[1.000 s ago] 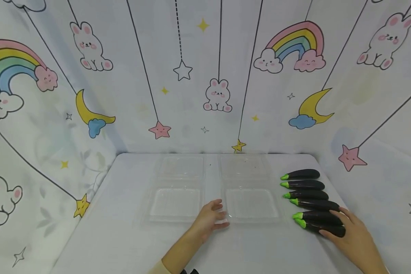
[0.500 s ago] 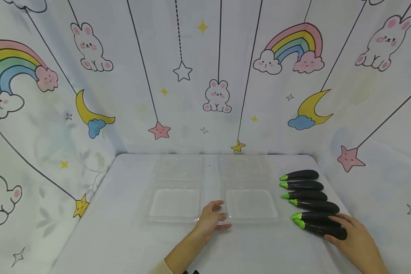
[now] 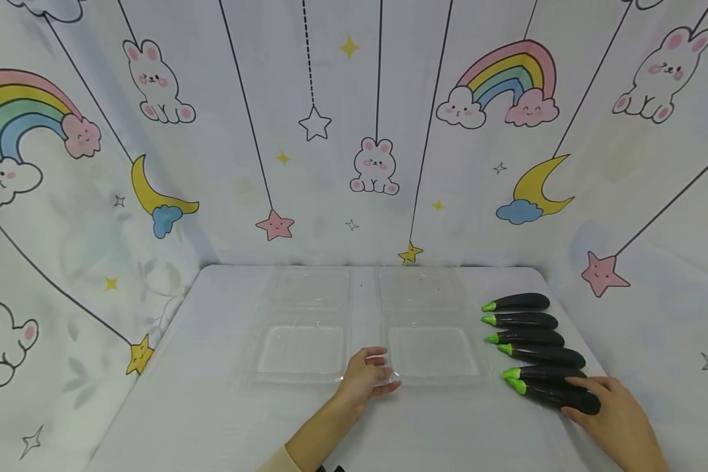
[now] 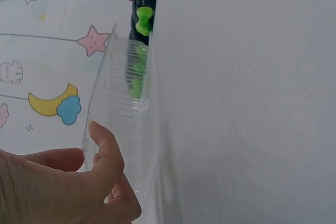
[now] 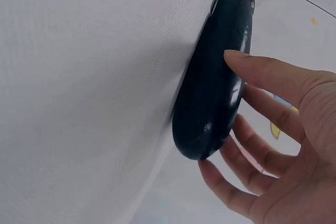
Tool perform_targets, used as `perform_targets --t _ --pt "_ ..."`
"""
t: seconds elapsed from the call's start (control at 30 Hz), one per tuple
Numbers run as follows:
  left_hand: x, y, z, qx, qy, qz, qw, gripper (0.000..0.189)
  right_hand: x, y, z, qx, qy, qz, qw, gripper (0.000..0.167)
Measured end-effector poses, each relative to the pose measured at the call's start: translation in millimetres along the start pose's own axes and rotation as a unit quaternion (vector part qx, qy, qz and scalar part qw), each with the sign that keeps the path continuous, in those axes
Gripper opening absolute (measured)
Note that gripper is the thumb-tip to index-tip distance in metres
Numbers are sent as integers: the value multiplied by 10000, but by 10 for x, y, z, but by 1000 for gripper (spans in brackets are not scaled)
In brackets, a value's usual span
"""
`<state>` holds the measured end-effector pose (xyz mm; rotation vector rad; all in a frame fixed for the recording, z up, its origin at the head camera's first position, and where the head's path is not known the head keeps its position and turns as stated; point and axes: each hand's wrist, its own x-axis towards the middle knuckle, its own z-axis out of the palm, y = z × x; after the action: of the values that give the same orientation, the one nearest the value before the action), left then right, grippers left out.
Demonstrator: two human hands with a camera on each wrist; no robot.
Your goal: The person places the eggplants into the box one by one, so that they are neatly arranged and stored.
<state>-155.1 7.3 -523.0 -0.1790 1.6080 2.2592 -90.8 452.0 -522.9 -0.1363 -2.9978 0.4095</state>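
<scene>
My left hand [image 3: 362, 380] is at the near left corner of the right clear plastic container [image 3: 433, 351]. In the left wrist view, its thumb and fingers pinch the container's thin rim from both sides. Over at the right, my right hand [image 3: 619, 413] holds the nearest eggplant [image 3: 554, 394] by its rounded end, thumb on the near side and fingers on the far side. The right wrist view shows this dark, glossy eggplant [image 5: 212, 82] lying close along the white surface, green stem pointing away. Right behind it lies a second eggplant [image 3: 543, 373], partly covered by the fingers.
Several more eggplants [image 3: 541, 355] lie in a row toward the back right, stems pointing left. A second clear container [image 3: 303, 351] stands left of my left hand. Both containers have raised lids [image 3: 419, 288] at the back. A patterned cloth [image 3: 330, 196] surrounds the table [image 3: 183, 393].
My right hand and the front eggplant have shifted slightly right and toward me. My left hand has moved a little right, its thumb now at the container's corner.
</scene>
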Motion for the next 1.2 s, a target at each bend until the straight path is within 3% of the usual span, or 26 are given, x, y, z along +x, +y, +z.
perform_targets --t 0.23,0.4,0.7,1.2 --pt "0 -10 10 -89 93 10 9999 53 3 -1 -14 6 -112 -94 9999 56" --pt "-1 -17 20 -19 257 145 9996 56 23 2 -20 -53 -313 -67 9995 53" --pt "38 -49 34 -82 518 355 9980 70 21 14 -7 -106 -333 -74 9994 52" --pt "45 -53 65 -313 566 487 9967 81 19 15 19 -243 -365 -92 9990 49"
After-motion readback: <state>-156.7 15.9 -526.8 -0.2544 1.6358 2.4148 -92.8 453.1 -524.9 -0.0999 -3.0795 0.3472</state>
